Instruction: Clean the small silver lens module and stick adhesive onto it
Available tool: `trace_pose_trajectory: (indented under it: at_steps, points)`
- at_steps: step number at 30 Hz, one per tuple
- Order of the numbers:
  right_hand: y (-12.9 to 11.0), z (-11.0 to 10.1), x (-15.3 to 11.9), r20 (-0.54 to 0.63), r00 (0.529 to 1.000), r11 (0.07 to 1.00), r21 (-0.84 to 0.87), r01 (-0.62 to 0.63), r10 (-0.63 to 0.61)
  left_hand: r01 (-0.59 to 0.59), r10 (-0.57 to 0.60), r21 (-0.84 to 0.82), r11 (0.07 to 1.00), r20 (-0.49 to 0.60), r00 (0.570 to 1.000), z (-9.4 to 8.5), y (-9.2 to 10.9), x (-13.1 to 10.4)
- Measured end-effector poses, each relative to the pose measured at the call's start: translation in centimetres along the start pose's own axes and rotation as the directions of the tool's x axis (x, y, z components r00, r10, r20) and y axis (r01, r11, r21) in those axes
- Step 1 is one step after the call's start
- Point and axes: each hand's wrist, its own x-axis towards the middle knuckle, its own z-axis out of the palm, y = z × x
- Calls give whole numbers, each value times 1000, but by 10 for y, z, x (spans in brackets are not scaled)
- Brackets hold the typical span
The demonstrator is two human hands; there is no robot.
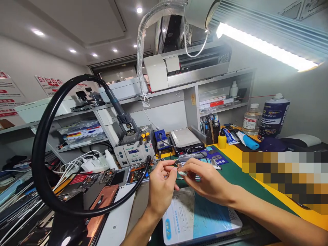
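Observation:
Both hands are raised close together above a blue and white box (179, 218) on the green mat (235, 181). My left hand (162, 184) has its thumb and index finger pinched at a small part, too small to name. Right beside it, my right hand (202, 179) is closed around a small pale-green and white item (182, 173), which shows between thumb and fingers. The fingertips of the two hands nearly meet. A dark bit with copper colour shows just above them.
A black hose (38, 153) loops at the left over phones and a copper-coloured panel (101, 212). Behind stand a soldering station (134, 152), a flat grey device (186, 136) and a yellow bottle (221, 140). A bright lamp (266, 46) hangs at the upper right.

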Motion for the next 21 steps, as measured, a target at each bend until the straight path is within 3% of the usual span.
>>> trace_pose_trajectory:
  at_steps: [7,21]
  points:
    - [2,-1,-2,-20,993,980,-165,111,-116,64,-65,-80,995,-17,998,-3,-2,4]
    - [4,1,-6,-19,987,968,-201,153,-160,130,-137,-209,969,-19,990,1,4,1]
